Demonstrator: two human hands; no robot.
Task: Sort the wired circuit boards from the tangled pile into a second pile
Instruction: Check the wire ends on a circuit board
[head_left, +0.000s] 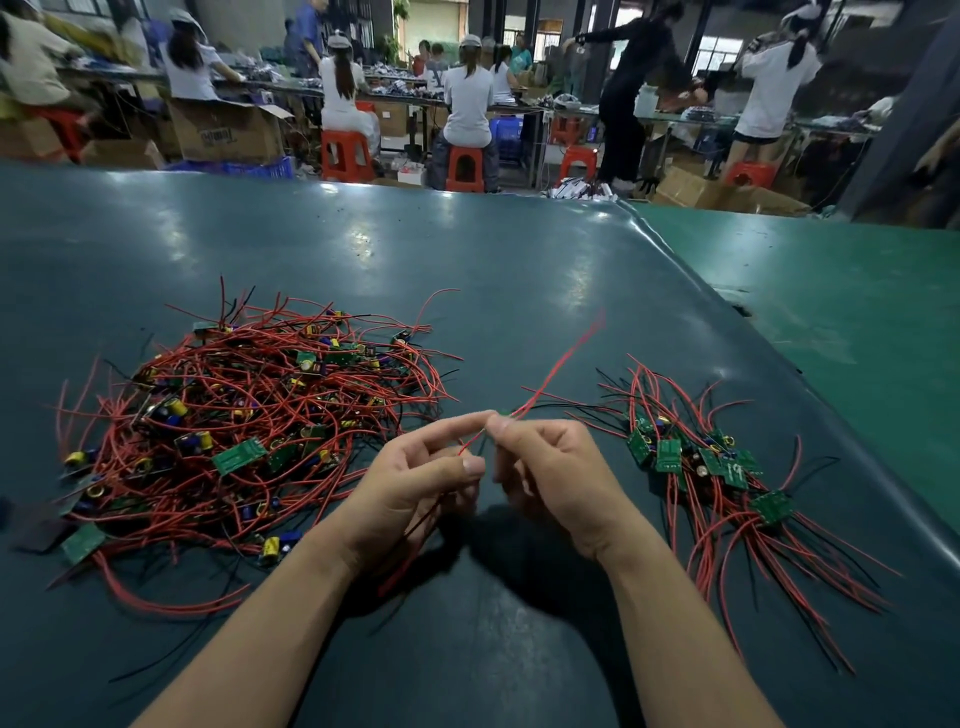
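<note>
One wired board (501, 413) is up between both hands above the table (467, 270), its red wire (558, 366) trailing up and away. The left hand (415, 483) and right hand (545, 473) pinch it with fingertips; best draw the wires straight before laying it on the second pile (711, 467), roughly eight boards, right. The tangled pile (249, 415), dozens, lies left.

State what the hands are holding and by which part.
Both hands, left hand and right hand, pinch the red wires of one piece, between the piles; its board is hidden behind the fingers.

Two hands (415, 483), two board piles (244, 426).
</note>
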